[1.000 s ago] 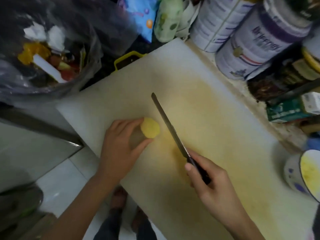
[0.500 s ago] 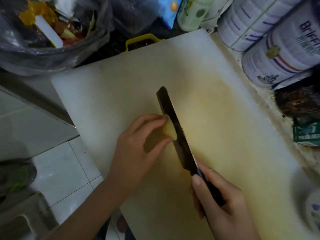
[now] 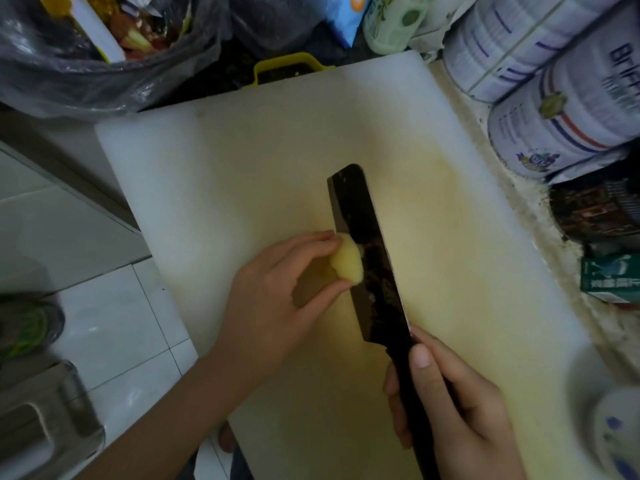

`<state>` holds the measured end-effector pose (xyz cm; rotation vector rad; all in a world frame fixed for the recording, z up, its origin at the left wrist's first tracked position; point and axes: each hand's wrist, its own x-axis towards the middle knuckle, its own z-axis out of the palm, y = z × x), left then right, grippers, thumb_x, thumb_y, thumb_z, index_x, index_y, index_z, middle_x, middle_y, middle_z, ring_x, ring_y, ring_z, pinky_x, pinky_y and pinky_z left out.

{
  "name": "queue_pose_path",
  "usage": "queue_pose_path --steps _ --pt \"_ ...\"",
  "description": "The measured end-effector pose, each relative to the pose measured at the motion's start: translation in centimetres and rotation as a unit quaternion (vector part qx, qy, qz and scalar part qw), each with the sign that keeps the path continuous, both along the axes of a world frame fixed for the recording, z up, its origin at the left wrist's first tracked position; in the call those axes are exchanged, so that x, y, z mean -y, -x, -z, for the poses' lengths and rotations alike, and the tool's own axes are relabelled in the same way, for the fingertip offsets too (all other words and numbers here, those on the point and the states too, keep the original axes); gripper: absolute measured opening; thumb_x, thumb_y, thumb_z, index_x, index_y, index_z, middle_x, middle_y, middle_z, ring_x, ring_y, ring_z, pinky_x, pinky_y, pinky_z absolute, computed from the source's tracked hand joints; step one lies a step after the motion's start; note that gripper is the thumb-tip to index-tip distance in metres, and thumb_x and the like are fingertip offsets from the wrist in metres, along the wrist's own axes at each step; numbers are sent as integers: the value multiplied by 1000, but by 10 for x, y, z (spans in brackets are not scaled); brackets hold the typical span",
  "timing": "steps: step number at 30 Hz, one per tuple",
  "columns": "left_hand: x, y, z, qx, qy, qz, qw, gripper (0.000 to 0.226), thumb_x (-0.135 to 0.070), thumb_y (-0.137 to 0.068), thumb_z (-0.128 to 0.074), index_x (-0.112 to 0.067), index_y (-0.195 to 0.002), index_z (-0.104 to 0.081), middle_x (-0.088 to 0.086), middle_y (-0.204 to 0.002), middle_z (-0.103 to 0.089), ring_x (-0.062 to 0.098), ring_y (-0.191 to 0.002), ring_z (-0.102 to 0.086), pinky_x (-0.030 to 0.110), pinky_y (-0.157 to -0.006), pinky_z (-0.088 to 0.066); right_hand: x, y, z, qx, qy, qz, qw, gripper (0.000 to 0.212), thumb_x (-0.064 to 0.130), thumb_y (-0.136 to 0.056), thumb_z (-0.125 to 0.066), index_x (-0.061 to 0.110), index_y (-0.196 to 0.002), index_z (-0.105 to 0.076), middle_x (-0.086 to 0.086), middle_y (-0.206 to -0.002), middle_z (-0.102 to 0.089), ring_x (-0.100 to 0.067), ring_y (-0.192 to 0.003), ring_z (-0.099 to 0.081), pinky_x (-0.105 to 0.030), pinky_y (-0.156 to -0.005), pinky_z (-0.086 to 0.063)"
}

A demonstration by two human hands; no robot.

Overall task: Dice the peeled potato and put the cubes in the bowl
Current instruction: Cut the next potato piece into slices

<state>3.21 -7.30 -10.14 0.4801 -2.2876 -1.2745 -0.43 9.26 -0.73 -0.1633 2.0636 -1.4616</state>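
The left grip is cupped over the peeled potato, its first finger curled on the far side and its thumb on the near side, pinching the potato just left of the middle of the cutting board. The right grip is wrapped fully round the dark handle of the knife, thumb laid along the handle, near the board's near edge.

The blade lies against the potato's right face, with its tip toward the board's far edge. Its broad side shows to the camera, so it seems to lean rather than stand straight.

This looks like the opening cut. To do it well:
- Bring the blade upright before pressing, so that the slice comes off even.
- Tuck the finger and thumb tips back from the edge, since both sit very close to it.
- Take a slab first and lay the potato on that flat face, as its round, wet surface will probably roll or slip.

The exposed part of the potato is longer along the blade than across it, so its long axis appears to run from the board's far edge to its near edge. Its bare side faces the board's right. How much lies under the palm I cannot tell.

A blurred white vessel with blue marks, probably the bowl, sits off the board's near right corner.
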Motion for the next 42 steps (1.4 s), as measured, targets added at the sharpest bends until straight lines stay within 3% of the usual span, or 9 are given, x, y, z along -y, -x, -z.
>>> queue_pose_path --steps 6,14,26,31,33,36,40,42 --pt "1 -1 0 11 -13 -6 1000 45 -48 -86 -58 -22 -123 -61 -14 -126 -57 1 -116 -53 16 -99 -43 -1 8 -12 -34 5 -1 999 53 68 -67 -63 35 -107 -71 -9 -61 -59 -18 -43 -50 -21 -42 -40" --pt "1 0 0 13 -15 -15 1000 43 -47 -86 -60 -24 -122 -61 -17 -125 -56 -6 -115 -49 7 -99 -36 -2 10 -12 -52 10 -10 999 39 50 -77 -54 34 -107 -70 -9 -60 -57 -17 -42 -48 -20 -43 -39" --pt "1 1 1 14 -4 -28 1000 31 -36 -90 -58 -18 -114 -66 -11 -122 -62 3 -111 -57 15 -98 -43 1 6 -7 -114 -42 -41 992 35 49 -80 -48 40 -106 -70 -2 -58 -56 -17 -39 -49 -13 -44 -38" --pt "8 5 -6 54 -43 -24 997 38 -37 -90 -52 -19 -122 -59 -9 -113 -61 3 -96 -56 24 -85 -47 -1 5 -11 -134 -22 35 990 36 48 -79 -51 32 -104 -71 -10 -58 -58 -24 -36 -48 -17 -43 -39" --pt "14 13 -11 93 -13 17 995 49 -47 -86 -53 -20 -127 -55 -8 -116 -56 4 -97 -52 22 -85 -44 -4 10 -12 -114 -12 72 991 39 50 -77 -52 31 -104 -71 -11 -58 -57 -26 -37 -46 -21 -42 -38" --pt "24 31 -16 156 146 120 970 68 -55 -74 -64 -15 -128 -56 2 -119 -53 19 -105 -48 33 -84 -47 -8 16 -10 -90 -5 91 992 46 61 -74 -57 31 -107 -70 -12 -60 -56 -22 -41 -47 -22 -42 -38" --pt "29 47 -24 161 227 169 946 50 -42 -67 -81 -9 -102 -64 8 -101 -56 28 -91 -52 38 -69 -49 -13 16 -3 -53 -1 100 994 34 51 -82 -52 33 -104 -71 -11 -59 -55 -20 -41 -47 -19 -40 -36" --pt "28 49 -29 173 236 179 939 45 -40 -71 -76 -9 -98 -60 7 -99 -54 26 -90 -51 32 -66 -44 -15 13 1 -40 11 110 993 42 63 -77 -56 33 -104 -70 -10 -59 -56 -21 -41 -47 -20 -40 -37"
